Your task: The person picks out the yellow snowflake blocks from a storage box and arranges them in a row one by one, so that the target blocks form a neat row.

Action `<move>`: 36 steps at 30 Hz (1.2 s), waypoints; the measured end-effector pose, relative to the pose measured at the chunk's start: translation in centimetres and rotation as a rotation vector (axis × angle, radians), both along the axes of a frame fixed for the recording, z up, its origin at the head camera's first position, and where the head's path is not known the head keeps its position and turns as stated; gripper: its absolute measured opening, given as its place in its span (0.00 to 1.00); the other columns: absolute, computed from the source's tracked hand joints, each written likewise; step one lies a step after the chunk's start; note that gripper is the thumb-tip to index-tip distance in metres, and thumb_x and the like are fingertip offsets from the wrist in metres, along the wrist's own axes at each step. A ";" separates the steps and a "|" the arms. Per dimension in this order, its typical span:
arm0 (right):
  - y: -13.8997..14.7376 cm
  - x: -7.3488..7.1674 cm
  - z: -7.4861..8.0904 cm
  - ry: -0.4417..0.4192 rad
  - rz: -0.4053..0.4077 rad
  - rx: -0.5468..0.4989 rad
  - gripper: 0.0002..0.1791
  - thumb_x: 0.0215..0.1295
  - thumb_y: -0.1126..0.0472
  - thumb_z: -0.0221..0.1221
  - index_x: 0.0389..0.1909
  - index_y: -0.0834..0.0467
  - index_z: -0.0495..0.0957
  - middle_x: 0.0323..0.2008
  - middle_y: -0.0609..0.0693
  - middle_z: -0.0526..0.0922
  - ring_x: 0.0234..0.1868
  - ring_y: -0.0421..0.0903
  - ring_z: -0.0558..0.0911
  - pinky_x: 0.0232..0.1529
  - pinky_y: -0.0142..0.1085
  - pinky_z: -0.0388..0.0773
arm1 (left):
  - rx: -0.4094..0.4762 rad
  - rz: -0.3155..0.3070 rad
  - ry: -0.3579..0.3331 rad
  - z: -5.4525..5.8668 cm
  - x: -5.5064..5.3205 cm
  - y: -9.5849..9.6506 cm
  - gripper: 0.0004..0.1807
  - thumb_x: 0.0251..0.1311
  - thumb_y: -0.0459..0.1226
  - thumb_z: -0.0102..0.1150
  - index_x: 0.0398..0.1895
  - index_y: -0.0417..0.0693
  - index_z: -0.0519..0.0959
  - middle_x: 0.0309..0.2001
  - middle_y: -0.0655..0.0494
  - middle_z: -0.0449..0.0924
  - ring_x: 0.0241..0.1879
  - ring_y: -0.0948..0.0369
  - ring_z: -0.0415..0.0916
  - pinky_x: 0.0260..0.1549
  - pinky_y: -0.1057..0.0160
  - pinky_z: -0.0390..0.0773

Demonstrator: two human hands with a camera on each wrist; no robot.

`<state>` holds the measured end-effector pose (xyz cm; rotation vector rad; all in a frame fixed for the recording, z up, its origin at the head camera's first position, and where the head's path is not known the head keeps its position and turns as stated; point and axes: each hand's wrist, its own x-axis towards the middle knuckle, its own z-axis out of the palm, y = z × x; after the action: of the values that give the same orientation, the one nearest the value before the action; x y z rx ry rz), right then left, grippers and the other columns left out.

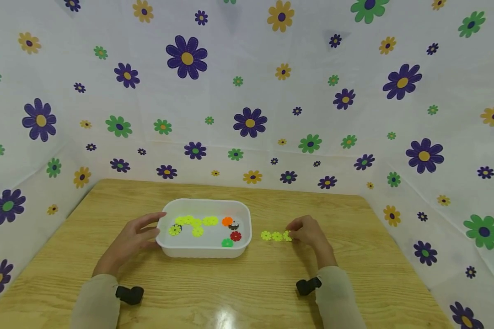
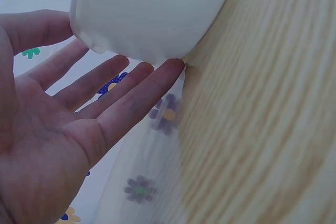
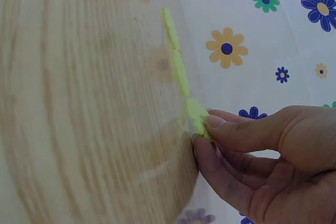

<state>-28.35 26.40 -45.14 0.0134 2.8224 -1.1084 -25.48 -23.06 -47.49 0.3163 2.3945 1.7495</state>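
Note:
A white plastic tub (image 1: 203, 252) stands on the table, left of centre. My left hand (image 1: 133, 237) rests its fingertips against the tub's left end; in the left wrist view its fingers (image 2: 131, 98) are nearly straight along the wall. To the tub's right, two yellow flower-shaped discs (image 1: 271, 236) lie in a row on the tabletop. At the row's right end my right hand (image 1: 308, 233) pinches a third yellow flower-shaped disc (image 3: 196, 114) between thumb and fingertips, at the edge of its neighbour.
Inside the tub are several yellow discs (image 1: 197, 231), an orange disc (image 1: 227, 221), a red disc (image 1: 236, 236), a green disc (image 1: 227, 243) and a dark disc (image 1: 233, 226). Flower-printed white cloth (image 1: 247, 91) surrounds the wooden table (image 1: 214, 292) at the back and sides.

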 end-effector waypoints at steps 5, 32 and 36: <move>-0.2 0.1 0.1 0.005 -0.003 0.013 0.07 0.65 0.72 0.65 0.43 0.68 0.86 0.37 0.60 0.86 0.33 0.47 0.85 0.38 0.38 0.88 | 0.015 -0.005 0.005 -0.1 0.0 0.0 0.32 0.76 0.41 0.54 0.79 0.44 0.61 0.81 0.36 0.53 0.73 0.31 0.63 0.53 0.53 0.88; 0.1 -0.2 -0.5 -0.008 -0.006 0.041 0.06 0.64 0.70 0.66 0.41 0.66 0.87 0.38 0.58 0.88 0.34 0.46 0.84 0.40 0.37 0.88 | -0.016 -0.005 0.007 0.0 0.1 0.0 0.32 0.77 0.42 0.53 0.79 0.46 0.61 0.81 0.37 0.52 0.74 0.31 0.62 0.56 0.50 0.86; 0.1 -0.3 -0.5 -0.005 -0.016 0.045 0.06 0.65 0.69 0.67 0.41 0.65 0.87 0.39 0.58 0.88 0.34 0.47 0.84 0.41 0.39 0.87 | -0.022 -0.004 0.008 0.0 0.1 0.0 0.32 0.77 0.43 0.54 0.79 0.46 0.61 0.81 0.37 0.53 0.74 0.31 0.61 0.56 0.48 0.86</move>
<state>-28.67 26.49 -45.63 0.0432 2.8472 -1.0462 -25.43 -23.08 -47.50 0.3259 2.4147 1.7220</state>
